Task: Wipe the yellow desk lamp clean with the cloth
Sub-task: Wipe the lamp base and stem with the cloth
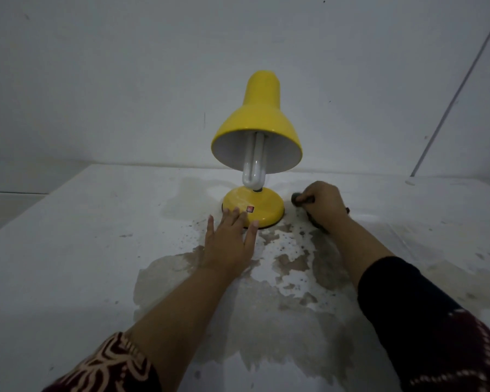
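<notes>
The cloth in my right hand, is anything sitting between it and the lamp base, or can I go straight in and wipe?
Nothing visible blocks it. The right hand grips the dark cloth just right of the yellow base, with only bare table between. The left hand rests fingertips on the base's front-left edge.

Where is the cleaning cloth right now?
The dark cloth is bunched in the right hand, resting on the table just right of the yellow lamp's base, not yet touching it.

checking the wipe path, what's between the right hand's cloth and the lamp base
Head view: only a narrow strip of bare table separates the cloth in the right hand from the base.
</notes>
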The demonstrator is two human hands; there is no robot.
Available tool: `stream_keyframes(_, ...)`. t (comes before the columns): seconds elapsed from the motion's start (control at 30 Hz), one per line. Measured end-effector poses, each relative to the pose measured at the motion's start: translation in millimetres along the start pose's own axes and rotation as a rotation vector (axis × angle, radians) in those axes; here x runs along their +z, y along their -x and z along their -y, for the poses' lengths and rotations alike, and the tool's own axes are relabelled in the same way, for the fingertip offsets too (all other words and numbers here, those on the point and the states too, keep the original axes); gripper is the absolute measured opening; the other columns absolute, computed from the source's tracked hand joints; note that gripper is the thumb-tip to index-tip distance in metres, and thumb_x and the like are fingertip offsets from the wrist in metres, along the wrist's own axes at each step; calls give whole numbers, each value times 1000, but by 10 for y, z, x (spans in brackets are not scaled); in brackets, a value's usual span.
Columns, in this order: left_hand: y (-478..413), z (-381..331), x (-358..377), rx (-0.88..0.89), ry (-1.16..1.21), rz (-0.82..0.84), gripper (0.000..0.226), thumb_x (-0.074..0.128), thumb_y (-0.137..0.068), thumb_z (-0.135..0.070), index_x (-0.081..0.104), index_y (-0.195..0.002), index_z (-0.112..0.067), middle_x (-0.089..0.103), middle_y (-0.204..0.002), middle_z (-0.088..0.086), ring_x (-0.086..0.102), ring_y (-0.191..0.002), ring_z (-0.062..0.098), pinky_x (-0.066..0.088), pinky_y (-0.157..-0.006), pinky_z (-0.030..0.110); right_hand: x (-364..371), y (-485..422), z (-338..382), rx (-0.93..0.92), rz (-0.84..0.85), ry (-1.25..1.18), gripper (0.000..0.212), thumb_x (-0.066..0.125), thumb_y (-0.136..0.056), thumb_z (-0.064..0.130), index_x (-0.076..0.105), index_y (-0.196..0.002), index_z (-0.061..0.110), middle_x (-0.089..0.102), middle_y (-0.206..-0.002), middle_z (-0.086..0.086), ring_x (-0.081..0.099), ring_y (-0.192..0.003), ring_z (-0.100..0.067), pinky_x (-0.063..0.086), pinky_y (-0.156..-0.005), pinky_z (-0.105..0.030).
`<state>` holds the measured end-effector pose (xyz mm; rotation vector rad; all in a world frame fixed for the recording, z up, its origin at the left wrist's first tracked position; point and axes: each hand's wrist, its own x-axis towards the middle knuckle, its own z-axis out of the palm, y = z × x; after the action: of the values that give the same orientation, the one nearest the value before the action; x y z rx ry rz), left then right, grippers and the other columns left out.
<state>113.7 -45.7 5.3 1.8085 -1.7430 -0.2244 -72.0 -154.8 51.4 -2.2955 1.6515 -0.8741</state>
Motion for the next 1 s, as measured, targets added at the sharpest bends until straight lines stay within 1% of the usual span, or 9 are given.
stream_keyframes(0.07,-4,-1,-2,-1,1,2,52,25,-96,-46,32,-142,-23,24,-156,0,8,-147,15,-10,-117,40,-29,-134,73,84,-98,-125,24,67,-84,10,71,-106,0,69,-113,-20,61,-107,-34,37,-81,-17)
stream_keyframes(0.2,-10,8,8,-1,-22,9,53,23,-96,-48,30,-143,-24,23,-156,-2,7,-147,14,-10,-117,41,158,-325,388,81,-44,-303,25,63,-88,16,71,-104,-2,70,-103,-23,63,-98,-33,40,-71,-28)
stream_keyframes(0.33,-18,16,22,-9,-23,10,58,18,-93,-53,29,-143,-25,22,-156,-4,7,-147,13,-11,-116,40,449,-413,434,117,204,-175,33,48,-96,27,63,-122,13,62,-128,-16,55,-116,-34,42,-92,-36)
stream_keyframes(0.47,-24,21,22,-18,2,24,51,22,-97,-46,29,-143,-26,21,-157,-4,5,-147,13,-12,-116,41,453,-347,395,169,210,-161,39,39,-99,28,52,-135,19,54,-139,-12,51,-124,-33,40,-106,-40)
stream_keyframes(0.6,-38,12,17,-22,-8,42,51,21,-97,-44,28,-144,-25,19,-157,-3,2,-147,14,-12,-116,42,375,-195,368,198,211,-112,43,40,-99,31,43,-141,19,50,-143,-12,48,-128,-32,37,-109,-39)
stream_keyframes(0.8,-37,-8,-25,-29,-72,40,50,20,-97,-44,29,-143,-25,21,-157,-1,1,-147,17,-12,-116,47,123,211,494,203,201,-144,37,55,-91,13,59,-128,10,61,-129,-17,57,-113,-34,47,-91,-33)
stream_keyframes(0.87,-24,-38,-74,-25,-103,65,50,21,-97,-44,29,-143,-25,22,-156,1,0,-147,19,-10,-116,48,-14,369,566,235,221,-273,35,63,-85,7,65,-120,6,63,-127,-15,58,-113,-31,44,-84,-26)
stream_keyframes(0.93,23,-149,-195,-69,13,111,49,25,-97,-44,38,-139,-22,30,-153,6,11,-146,23,5,-117,45,-133,554,637,253,196,-435,36,68,-81,4,67,-117,6,64,-125,-14,60,-110,-27,43,-81,-23)
stream_keyframes(1.0,93,-299,-331,-200,326,87,46,31,-97,-43,62,-110,-11,57,-125,20,45,-128,31,35,-99,37,-187,743,726,222,135,-535,36,70,-80,3,68,-116,6,65,-123,-15,62,-105,-23,45,-82,-23)
